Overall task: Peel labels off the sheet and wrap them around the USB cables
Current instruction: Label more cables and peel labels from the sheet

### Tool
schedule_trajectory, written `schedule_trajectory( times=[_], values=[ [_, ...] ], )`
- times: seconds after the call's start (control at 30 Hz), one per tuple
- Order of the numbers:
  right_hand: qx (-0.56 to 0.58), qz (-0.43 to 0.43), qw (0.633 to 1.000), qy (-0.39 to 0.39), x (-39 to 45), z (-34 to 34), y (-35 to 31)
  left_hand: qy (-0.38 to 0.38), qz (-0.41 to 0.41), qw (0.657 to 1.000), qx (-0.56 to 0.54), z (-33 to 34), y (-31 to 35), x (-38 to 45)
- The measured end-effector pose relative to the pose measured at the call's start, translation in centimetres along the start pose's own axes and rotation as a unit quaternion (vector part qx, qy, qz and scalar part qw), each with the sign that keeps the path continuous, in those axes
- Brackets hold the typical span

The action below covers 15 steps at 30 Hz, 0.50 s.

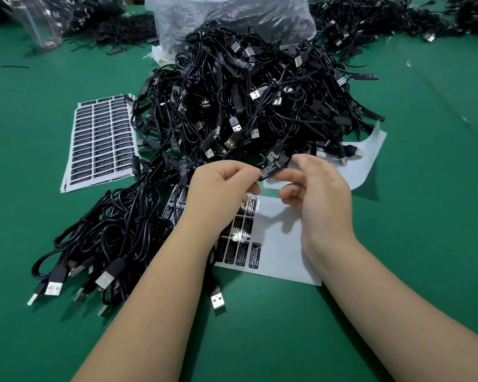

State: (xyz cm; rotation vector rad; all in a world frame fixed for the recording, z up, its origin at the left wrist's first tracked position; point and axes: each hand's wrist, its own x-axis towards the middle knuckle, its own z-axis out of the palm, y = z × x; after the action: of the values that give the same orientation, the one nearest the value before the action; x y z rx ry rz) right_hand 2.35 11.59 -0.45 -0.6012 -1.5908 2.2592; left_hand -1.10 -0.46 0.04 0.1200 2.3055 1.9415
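Between my two hands is a small black controller on a USB cable, with a black label (pixel 271 170) printed in white on it. My left hand (pixel 221 186) pinches its left end and my right hand (pixel 315 188) pinches its right end. The cable's USB plug (pixel 271 155) sticks up just behind the label. Under my hands lies a partly used label sheet (pixel 276 241) with several black labels left on its left part. A big heap of black USB cables (pixel 254 97) rises behind.
A full label sheet stack (pixel 100 139) lies at the left. Labelled cables (pixel 108 238) are bundled at the near left. An empty curled backing sheet (pixel 367 158) lies right of the heap. A plastic bag (pixel 232 17) and a clear bottle (pixel 42 23) stand at the back on the green table (pixel 425 216).
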Motion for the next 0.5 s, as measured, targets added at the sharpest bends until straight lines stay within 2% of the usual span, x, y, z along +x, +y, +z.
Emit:
schedule_trajectory(
  times=[0.17, 0.33, 0.5],
  values=[
    [-0.049, -0.022, 0.996, -0.071, -0.8, 0.3, 0.3, 0.008, 0.01, 1.0, 0.017, -0.2, 0.0, 0.0],
    [-0.07, -0.038, 0.996, -0.051, -0.5, 0.2, 0.4, 0.004, 0.009, 1.0, 0.009, -0.2, 0.1, 0.0],
    [-0.17, -0.115, 0.977, -0.056, -0.5, 0.0, 1.1, 0.021, 0.045, 0.998, 0.041, -0.1, -0.1, -0.3]
  ],
)
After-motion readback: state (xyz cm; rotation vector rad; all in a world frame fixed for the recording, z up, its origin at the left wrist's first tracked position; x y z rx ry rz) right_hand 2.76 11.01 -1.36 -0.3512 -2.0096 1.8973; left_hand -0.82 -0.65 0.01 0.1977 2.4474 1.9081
